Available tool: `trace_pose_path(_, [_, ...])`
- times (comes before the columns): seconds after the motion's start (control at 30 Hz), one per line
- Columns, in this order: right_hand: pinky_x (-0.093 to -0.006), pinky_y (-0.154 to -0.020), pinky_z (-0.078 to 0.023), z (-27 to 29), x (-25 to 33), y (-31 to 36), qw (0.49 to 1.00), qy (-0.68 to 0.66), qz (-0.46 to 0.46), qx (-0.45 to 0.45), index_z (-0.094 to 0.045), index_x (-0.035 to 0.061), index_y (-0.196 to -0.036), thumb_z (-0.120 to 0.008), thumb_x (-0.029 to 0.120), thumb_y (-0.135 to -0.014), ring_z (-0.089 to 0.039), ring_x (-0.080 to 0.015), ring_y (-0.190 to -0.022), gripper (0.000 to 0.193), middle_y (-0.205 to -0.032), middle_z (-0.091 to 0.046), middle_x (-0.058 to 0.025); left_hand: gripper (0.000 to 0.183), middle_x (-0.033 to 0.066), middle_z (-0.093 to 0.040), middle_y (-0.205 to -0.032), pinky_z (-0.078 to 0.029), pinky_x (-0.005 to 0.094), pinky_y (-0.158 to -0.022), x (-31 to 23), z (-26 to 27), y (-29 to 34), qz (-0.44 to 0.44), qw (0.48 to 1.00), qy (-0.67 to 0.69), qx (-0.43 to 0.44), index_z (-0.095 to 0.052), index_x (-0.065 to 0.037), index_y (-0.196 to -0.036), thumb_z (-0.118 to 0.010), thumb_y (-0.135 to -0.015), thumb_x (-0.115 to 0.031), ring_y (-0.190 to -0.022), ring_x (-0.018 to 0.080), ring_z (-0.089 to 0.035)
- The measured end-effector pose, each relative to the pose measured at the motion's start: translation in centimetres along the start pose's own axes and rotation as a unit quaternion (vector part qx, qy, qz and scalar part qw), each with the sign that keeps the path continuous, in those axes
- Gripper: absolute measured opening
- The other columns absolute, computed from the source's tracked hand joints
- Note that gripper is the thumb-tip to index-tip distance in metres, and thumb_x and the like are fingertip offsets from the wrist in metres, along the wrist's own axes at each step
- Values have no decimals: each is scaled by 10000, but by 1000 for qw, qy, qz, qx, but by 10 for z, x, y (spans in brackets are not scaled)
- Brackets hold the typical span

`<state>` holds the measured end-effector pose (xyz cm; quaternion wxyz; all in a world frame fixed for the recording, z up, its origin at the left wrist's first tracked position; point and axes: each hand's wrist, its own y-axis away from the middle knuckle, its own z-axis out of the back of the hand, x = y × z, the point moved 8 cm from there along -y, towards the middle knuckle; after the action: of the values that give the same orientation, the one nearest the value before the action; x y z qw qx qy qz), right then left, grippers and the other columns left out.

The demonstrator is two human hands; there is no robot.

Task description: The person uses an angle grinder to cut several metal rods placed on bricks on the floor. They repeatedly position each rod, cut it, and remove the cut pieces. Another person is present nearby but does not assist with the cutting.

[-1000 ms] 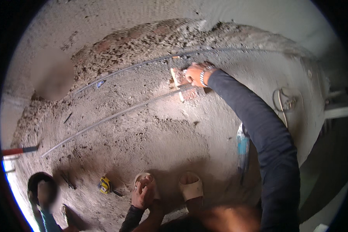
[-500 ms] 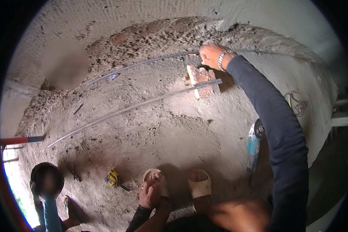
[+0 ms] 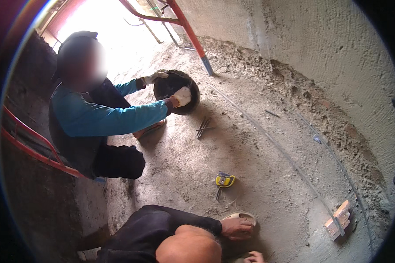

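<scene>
At the lower middle, my left hand (image 3: 238, 229) rests over the front of my cream sandal (image 3: 241, 215). Its fingers lie loosely over the foot and hold no tool. Just below are what look like the toes of my other foot, cut off by the lower edge. My right hand is out of the picture. Ahead of my left hand, a yellow tape measure (image 3: 224, 180) lies on the rough floor. To the right, one long thin metal bar (image 3: 276, 147) has its near end on a broken brick (image 3: 338, 220); a second bar (image 3: 338, 162) runs along the wall base.
At upper left a crouching person in blue sleeves (image 3: 118, 120) and white gloves holds a round black tub (image 3: 160, 90). Several short rods (image 3: 203, 127) lie near it. A red frame leg (image 3: 191, 37) stands at the top, and red tubing (image 3: 35, 138) curves at left.
My view has swung left toward the other person. My right hand, which was at the bar beside the brick, and the angle grinder have left the picture. My left hand still rests at my foot.
</scene>
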<state>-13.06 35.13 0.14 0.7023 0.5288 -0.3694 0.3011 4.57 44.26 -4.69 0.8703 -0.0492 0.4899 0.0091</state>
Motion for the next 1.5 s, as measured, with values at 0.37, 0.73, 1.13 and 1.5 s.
trace_pose_path(0.37, [-331,-700,-547,-48,-24,7,973,42,187,-127,-650,52,-1136,-759,291,-900,-636,-178,-767,353,-933,-685,-63,336,150,-555,-1048,-411,511,-928,-32,0,-1,-78,991,-10,106,-603,-76,-1098,-678,-885,-325,-1057,377,-535])
trace_pose_path(0.73, [-347,-703,-556,-45,-2,10,901,205,306,-231,-658,51,-1124,-735,286,-917,-646,-202,-768,322,-954,-695,-71,438,152,-568,-1029,-412,486,-873,-26,5,-11,-85,993,-3,76,-597,-56,-1008,-701,-806,-431,-996,392,-526])
trace_pose_path(1.13, [-363,-707,-566,-30,19,8,867,256,329,-273,-667,50,-1110,-709,281,-935,-658,-229,-770,293,-977,-705,-80,370,134,-588,-992,-448,487,-860,-30,10,-15,-89,995,6,52,-596,-64,-979,-685,-846,-398,-1014,383,-548])
trace_pose_path(1.5, [-448,-797,-519,-35,17,12,847,266,344,-306,-593,59,-1213,-657,291,-962,-666,-275,-829,347,-1049,-699,-101,328,120,-596,-1017,-433,493,-879,-29,11,-15,-90,995,9,48,-606,-81,-982,-670,-871,-382,-1013,378,-532])
